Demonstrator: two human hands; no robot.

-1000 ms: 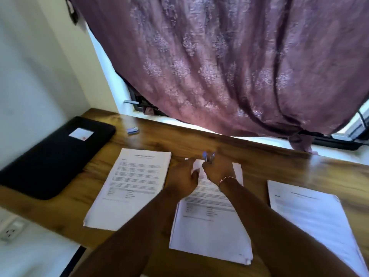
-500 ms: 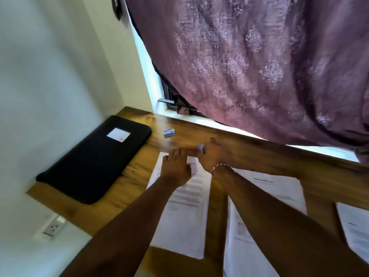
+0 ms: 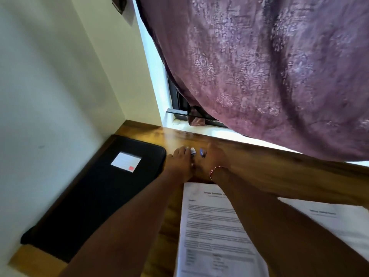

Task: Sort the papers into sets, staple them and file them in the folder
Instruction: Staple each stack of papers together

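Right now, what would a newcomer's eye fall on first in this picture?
The big purple curtain fills the upper right. Below it, the left hand and the right hand meet near the far edge of the desk, the right one holding a small blue stapler. A black folder lies left, printed papers below.

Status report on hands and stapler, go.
Left hand at small box, grip unclear. Right hand holds blue stapler. Black folder closed at left, nothing blocking.

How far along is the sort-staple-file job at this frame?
Done: papers lie in separate stacks. In hand: right hand holds a blue stapler; left hand touches a small box beside it. Left: filing, since the black folder lies closed.
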